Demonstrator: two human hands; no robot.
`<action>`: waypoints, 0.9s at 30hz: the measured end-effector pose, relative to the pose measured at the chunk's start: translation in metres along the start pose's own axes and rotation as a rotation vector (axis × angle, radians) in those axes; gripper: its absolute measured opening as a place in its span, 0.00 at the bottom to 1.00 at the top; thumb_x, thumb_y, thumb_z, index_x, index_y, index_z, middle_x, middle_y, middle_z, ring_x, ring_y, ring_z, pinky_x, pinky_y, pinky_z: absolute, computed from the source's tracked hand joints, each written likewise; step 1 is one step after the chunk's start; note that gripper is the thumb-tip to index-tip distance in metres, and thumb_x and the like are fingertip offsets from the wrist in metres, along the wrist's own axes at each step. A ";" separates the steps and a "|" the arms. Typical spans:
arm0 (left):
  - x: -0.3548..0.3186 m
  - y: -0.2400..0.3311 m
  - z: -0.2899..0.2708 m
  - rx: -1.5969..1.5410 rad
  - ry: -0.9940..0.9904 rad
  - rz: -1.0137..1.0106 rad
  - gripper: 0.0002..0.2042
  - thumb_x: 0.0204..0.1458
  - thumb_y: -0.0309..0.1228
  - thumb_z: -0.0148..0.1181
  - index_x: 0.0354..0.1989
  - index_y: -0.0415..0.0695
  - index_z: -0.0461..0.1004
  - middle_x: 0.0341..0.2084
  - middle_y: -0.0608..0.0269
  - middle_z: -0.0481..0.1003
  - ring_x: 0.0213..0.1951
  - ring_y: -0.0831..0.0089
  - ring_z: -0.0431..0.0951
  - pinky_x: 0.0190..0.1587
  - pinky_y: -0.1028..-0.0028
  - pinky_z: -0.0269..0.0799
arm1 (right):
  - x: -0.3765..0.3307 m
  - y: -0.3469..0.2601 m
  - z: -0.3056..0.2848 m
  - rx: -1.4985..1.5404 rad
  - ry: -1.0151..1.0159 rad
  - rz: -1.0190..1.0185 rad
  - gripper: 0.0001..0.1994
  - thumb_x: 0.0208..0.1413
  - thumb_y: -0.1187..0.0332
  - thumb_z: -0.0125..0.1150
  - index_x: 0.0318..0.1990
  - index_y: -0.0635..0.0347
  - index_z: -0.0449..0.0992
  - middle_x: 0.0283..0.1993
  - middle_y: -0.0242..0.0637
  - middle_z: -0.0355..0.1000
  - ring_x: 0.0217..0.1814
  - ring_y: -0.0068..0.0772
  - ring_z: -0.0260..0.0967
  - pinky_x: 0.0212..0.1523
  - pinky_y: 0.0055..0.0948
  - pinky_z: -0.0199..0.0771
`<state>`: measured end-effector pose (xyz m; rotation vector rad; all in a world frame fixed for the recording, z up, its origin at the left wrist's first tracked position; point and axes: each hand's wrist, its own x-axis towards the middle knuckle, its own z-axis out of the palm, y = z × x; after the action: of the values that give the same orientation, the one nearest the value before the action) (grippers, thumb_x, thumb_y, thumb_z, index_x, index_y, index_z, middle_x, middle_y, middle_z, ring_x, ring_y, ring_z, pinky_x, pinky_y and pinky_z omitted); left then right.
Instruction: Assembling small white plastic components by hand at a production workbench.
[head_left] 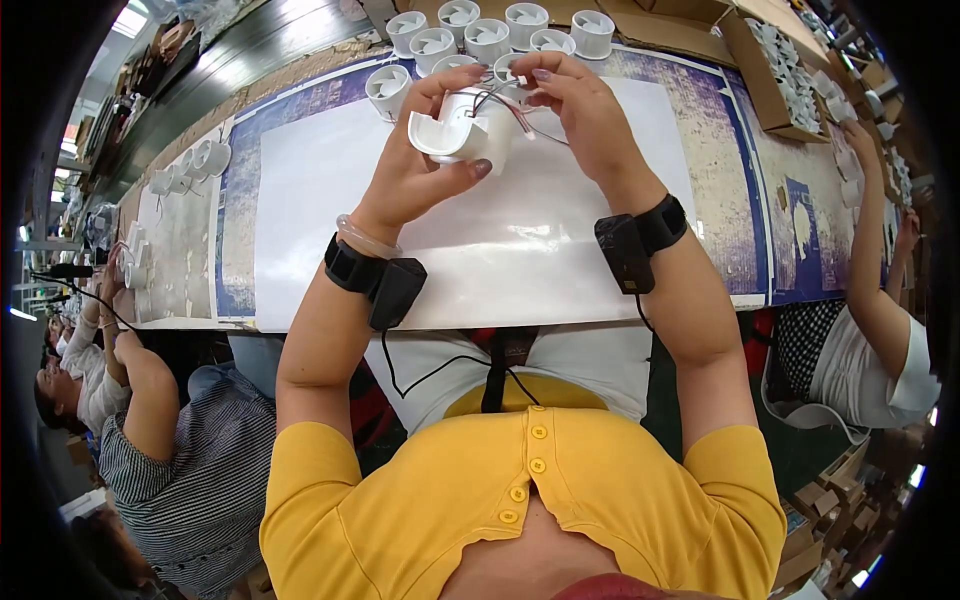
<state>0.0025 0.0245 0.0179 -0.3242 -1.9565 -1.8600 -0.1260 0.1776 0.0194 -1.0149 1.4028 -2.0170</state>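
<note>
Gripping a white fan housing (462,130) in curled left hand (420,165) fingers, a worker's right hand (585,115) pinches its thin wires (515,112) above the table (520,240)

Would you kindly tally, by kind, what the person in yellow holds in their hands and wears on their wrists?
White round plastic housing with thin wires, held: 1
Black boxes strapped to the wrists: 2
Clear bangle on the left wrist: 1
Total: 4
</note>
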 end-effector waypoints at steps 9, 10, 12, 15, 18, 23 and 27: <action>-0.001 -0.008 0.015 0.129 -0.080 0.070 0.50 0.37 0.25 0.67 0.66 0.44 0.35 0.59 0.52 0.53 0.60 0.63 0.59 0.62 0.67 0.54 | -0.001 0.007 0.027 0.025 -0.084 -0.121 0.18 0.63 0.61 0.42 0.51 0.65 0.70 0.48 0.39 0.70 0.54 0.30 0.65 0.57 0.26 0.63; -0.002 -0.009 0.017 0.128 -0.077 0.069 0.50 0.37 0.25 0.67 0.66 0.44 0.35 0.59 0.52 0.53 0.60 0.63 0.59 0.62 0.67 0.54 | -0.001 0.008 0.027 0.024 -0.086 -0.118 0.18 0.63 0.61 0.42 0.51 0.65 0.70 0.48 0.39 0.70 0.54 0.30 0.65 0.57 0.26 0.63; -0.003 -0.012 0.026 0.206 -0.031 0.071 0.52 0.36 0.26 0.68 0.66 0.44 0.33 0.60 0.51 0.50 0.61 0.60 0.57 0.63 0.65 0.53 | -0.002 0.011 0.025 0.192 -0.098 -0.023 0.15 0.61 0.66 0.47 0.51 0.63 0.71 0.45 0.36 0.72 0.51 0.26 0.67 0.55 0.23 0.65; -0.005 -0.013 0.028 0.247 -0.004 0.070 0.54 0.35 0.27 0.69 0.66 0.44 0.31 0.61 0.49 0.48 0.62 0.58 0.55 0.63 0.64 0.52 | -0.002 0.012 0.025 0.304 -0.117 0.033 0.14 0.60 0.68 0.50 0.51 0.63 0.72 0.43 0.34 0.73 0.48 0.24 0.69 0.54 0.21 0.66; -0.007 -0.013 0.027 0.249 -0.003 0.060 0.56 0.35 0.28 0.70 0.66 0.44 0.29 0.63 0.47 0.45 0.64 0.56 0.52 0.64 0.64 0.52 | -0.002 0.010 0.027 0.367 -0.138 0.049 0.13 0.60 0.69 0.50 0.49 0.63 0.73 0.43 0.35 0.73 0.47 0.24 0.69 0.53 0.21 0.66; -0.005 -0.017 0.016 0.255 -0.008 0.045 0.59 0.36 0.30 0.72 0.66 0.44 0.24 0.65 0.44 0.41 0.66 0.55 0.49 0.63 0.63 0.53 | 0.003 0.016 0.016 0.144 -0.232 0.026 0.12 0.59 0.67 0.50 0.45 0.64 0.73 0.41 0.35 0.72 0.45 0.25 0.69 0.51 0.22 0.66; -0.005 -0.020 0.017 0.005 -0.014 -0.064 0.59 0.37 0.32 0.72 0.65 0.43 0.23 0.64 0.42 0.43 0.66 0.54 0.50 0.62 0.65 0.55 | 0.002 0.014 0.013 0.067 -0.232 -0.004 0.13 0.58 0.66 0.49 0.42 0.66 0.72 0.40 0.36 0.71 0.44 0.28 0.68 0.50 0.24 0.66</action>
<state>-0.0040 0.0406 -0.0026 -0.2765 -2.0025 -1.8964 -0.1170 0.1634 0.0094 -1.1803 1.2041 -1.8671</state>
